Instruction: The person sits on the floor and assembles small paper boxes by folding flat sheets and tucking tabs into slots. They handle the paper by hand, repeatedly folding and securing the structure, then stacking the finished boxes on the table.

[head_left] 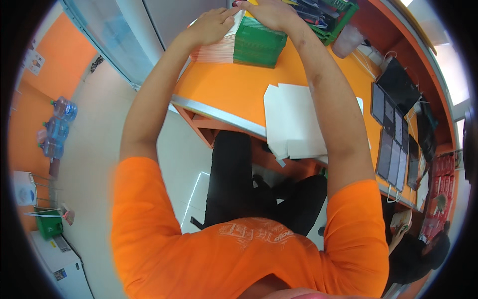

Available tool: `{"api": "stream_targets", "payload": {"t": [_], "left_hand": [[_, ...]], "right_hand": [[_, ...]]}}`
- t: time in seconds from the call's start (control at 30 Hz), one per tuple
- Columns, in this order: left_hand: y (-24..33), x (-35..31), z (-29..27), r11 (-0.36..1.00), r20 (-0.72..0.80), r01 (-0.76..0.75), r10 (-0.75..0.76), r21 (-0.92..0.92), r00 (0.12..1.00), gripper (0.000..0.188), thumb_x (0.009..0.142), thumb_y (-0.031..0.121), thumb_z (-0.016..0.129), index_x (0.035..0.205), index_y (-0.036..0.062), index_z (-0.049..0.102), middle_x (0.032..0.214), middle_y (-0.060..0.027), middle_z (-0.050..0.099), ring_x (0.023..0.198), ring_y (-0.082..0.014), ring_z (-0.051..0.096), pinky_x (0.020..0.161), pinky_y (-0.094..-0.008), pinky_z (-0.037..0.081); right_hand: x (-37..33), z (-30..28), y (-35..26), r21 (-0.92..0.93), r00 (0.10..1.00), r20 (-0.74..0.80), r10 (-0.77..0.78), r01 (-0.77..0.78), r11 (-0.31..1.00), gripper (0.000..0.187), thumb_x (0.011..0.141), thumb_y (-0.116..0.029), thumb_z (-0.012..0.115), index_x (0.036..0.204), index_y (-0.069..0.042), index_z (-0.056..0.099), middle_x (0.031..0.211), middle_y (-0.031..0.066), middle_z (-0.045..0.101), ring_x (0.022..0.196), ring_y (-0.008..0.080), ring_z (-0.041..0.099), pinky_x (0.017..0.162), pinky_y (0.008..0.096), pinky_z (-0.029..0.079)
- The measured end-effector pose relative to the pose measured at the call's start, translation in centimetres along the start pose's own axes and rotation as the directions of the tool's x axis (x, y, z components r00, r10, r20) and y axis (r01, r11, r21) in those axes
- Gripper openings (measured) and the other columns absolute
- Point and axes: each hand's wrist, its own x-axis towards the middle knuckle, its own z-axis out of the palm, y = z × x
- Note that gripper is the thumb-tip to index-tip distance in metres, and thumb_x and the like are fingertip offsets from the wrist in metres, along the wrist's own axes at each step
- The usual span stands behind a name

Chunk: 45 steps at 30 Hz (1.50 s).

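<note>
At the far end of the orange table stands a block of many thin layered pieces, with a white and pinkish edge (213, 54) on its left and a green side (259, 45) on its right. My left hand (214, 26) lies over the top of the white part, fingers stretched out. My right hand (269, 14) reaches across the top of the green part, a finger extended toward my left hand; its other fingers are partly cut off by the upper edge. A small dark red thing, too small to name, shows by the fingertips. White flat cardboard sheets (291, 117) lie nearer me.
A green crate (338, 22) with tools and a translucent cup (347, 41) stand at the back right. Several phones or tablets (391, 158) line the right side beside a dark screen (398, 84). Water bottles (59, 130) stand at left. Another person (416, 256) is at lower right.
</note>
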Motion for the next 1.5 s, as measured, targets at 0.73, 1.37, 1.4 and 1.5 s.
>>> {"api": "stream_targets", "payload": {"t": [0.73, 1.37, 1.4, 1.5], "left_hand": [[-2.1, 2.3, 2.2, 0.930, 0.141, 0.151, -0.109, -0.336, 0.984, 0.064, 0.105, 0.050, 0.031, 0.153, 0.0092, 0.041, 0.157, -0.0117, 0.042, 0.146, -0.0292, 0.036, 0.121, -0.0395, 0.025], [21.5, -13.9, -3.8, 0.727, -0.139, -0.133, 0.052, -0.673, 0.989, 0.033, 0.095, 0.020, 0.067, 0.121, 0.0026, 0.058, 0.112, -0.0103, 0.064, 0.103, -0.0216, 0.061, 0.096, -0.0371, 0.046], [23.2, -15.1, -2.6, 0.803, -0.074, -0.168, 0.153, -0.572, 0.985, 0.034, 0.096, 0.023, 0.067, 0.122, 0.0030, 0.060, 0.113, -0.0116, 0.065, 0.104, -0.0233, 0.062, 0.095, -0.0379, 0.048], [26.7, -16.8, -1.5, 0.825, 0.168, 0.012, 0.100, -0.566, 0.981, 0.035, 0.095, 0.025, 0.069, 0.121, 0.0027, 0.063, 0.109, -0.0122, 0.066, 0.100, -0.0222, 0.063, 0.086, -0.0348, 0.051]], "right_hand": [[-4.3, -3.9, 3.7, 0.481, 0.866, -0.489, 0.102, 0.170, 0.860, 0.080, 0.097, -0.068, 0.042, 0.129, 0.004, 0.062, 0.129, 0.0276, 0.063, 0.118, 0.0414, 0.062, 0.100, 0.0493, 0.048], [-30.8, -2.7, 10.4, 0.452, 0.915, 0.333, -0.227, 0.056, 0.890, 0.034, 0.089, -0.030, 0.077, 0.116, -0.009, 0.074, 0.111, 0.0094, 0.072, 0.107, 0.0235, 0.066, 0.097, 0.0351, 0.050], [-30.7, -2.8, 10.4, 0.467, 0.911, 0.349, -0.218, 0.032, 0.883, 0.034, 0.090, -0.031, 0.076, 0.116, -0.009, 0.074, 0.111, 0.0095, 0.072, 0.106, 0.0229, 0.065, 0.096, 0.0348, 0.050], [-30.6, -3.0, 10.6, 0.509, 0.905, 0.366, -0.214, -0.003, 0.861, 0.032, 0.095, -0.032, 0.071, 0.117, -0.009, 0.074, 0.105, 0.0090, 0.073, 0.098, 0.0204, 0.065, 0.090, 0.0332, 0.050]]}}
